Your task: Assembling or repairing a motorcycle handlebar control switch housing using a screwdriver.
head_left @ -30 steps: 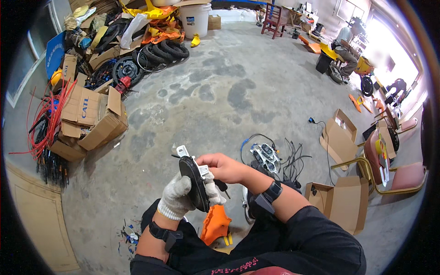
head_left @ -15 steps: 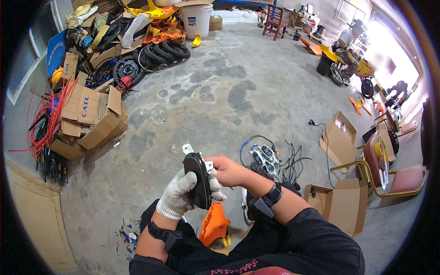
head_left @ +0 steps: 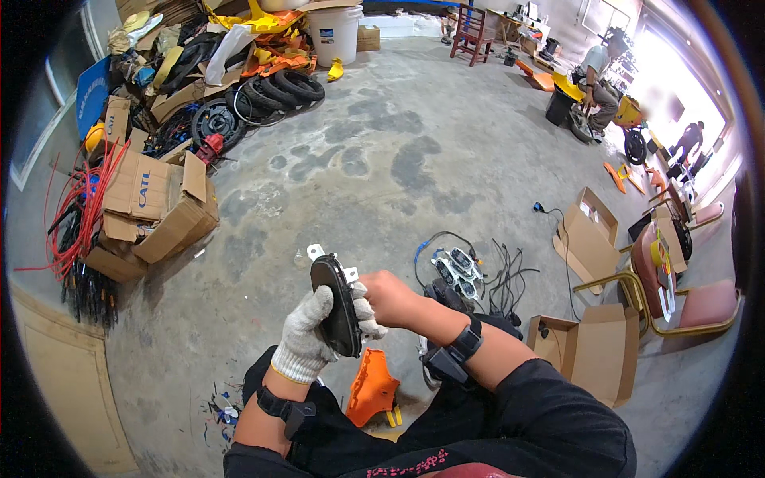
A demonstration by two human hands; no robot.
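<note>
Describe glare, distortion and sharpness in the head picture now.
Head view: glare bleaches the white opening at upper right; fisheye curvature bows the beige rectangular panel at lower left; the rounded black part with white tabs, in the white knit-gloved left hand, looks fairly sharp.

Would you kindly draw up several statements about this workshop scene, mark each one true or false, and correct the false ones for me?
1. The left hand, in a white knitted glove, holds a flat black oval part with white tabs. True.
2. The right hand wears a matching glove. False: it is bare.
3. A bright orange panel appears below both hands in the picture. True.
4. The large white cylindrical bucket lies on its side. False: it stands upright.
5. The black rubber tyres grouped together lie at the lower right. False: they lie at the upper left.
6. Open brown cardboard boxes lie toward the picture's right. True.
</note>
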